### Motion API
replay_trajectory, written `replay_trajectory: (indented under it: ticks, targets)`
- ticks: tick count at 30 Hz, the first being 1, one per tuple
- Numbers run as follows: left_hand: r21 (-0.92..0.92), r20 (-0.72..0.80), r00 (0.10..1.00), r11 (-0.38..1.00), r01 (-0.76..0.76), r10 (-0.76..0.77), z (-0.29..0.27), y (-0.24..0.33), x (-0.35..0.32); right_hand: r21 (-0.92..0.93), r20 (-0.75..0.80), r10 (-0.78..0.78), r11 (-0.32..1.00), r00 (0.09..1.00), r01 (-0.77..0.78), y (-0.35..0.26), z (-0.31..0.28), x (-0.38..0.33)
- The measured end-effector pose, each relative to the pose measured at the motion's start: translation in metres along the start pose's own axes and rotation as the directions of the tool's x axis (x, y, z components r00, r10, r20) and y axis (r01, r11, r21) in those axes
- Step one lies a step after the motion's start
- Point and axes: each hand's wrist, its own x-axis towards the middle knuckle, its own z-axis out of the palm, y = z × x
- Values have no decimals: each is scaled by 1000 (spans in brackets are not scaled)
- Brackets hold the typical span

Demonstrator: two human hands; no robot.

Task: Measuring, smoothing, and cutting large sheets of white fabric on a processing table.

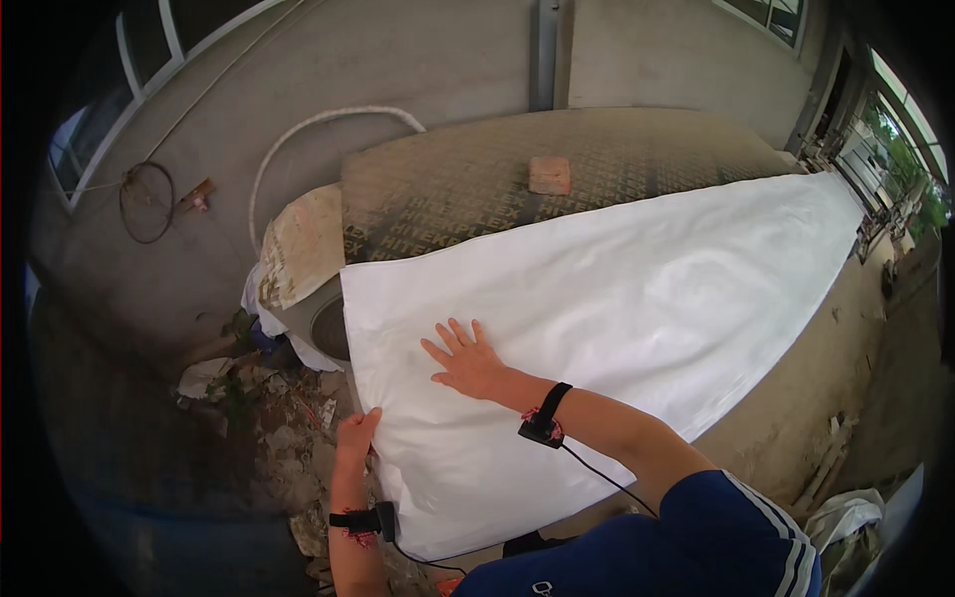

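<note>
the left hand (pixel 356 430) pinches the near left edge of the big white sack (pixel 597 308), the right hand (pixel 466 360) lies open and flat on it, so a hard pull could slide it off.

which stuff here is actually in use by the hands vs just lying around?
In use:
- white sheet, spread over the patterned board
- right hand, flat on the sheet
- left hand, gripping the sheet's near left edge

Lying about:
- brick on the board
- white hose looped behind
- wire ring against the wall
- rubble on the ground at left
</note>
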Motion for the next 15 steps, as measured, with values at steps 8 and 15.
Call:
replay_trajectory:
  ticks: [8,15]
  targets:
    - [888,271,932,310,-339,241,-34,64,-97,41,-107,337,941,935,-335,94,-42,-371]
    - [807,187,790,367,-462,584,233,110,-263,177,-8,821,563,570,-808,192,-23,-620]
